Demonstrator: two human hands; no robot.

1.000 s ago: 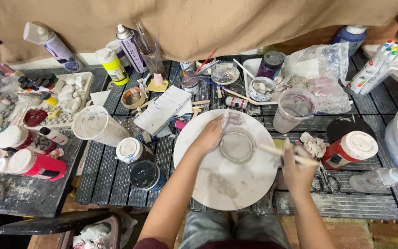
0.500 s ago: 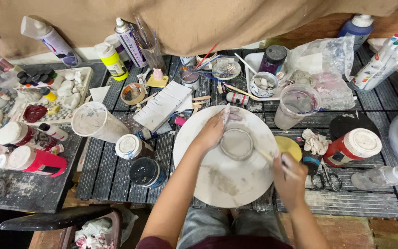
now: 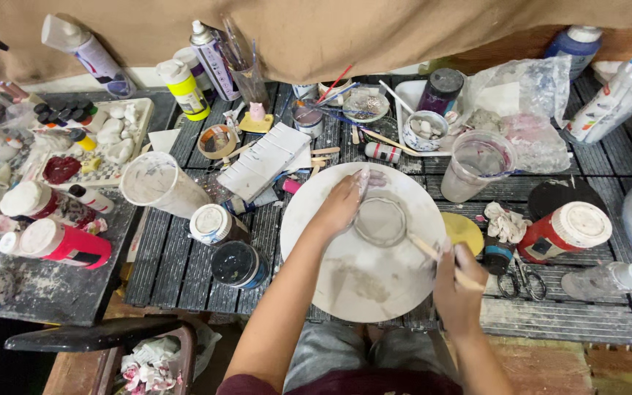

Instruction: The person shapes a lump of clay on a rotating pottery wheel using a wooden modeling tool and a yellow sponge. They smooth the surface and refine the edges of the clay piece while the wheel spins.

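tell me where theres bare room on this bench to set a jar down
Bare slats lie along the near right edge of the slatted table, below the scissors and clear spray bottle, and at the near left below the white cup. Around the round white board and farther back, it is crowded.

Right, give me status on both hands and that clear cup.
Left hand steadies clear cup on white round board. Right hand grips wooden stick, tip at cup's edge. Clutter all around, none between.
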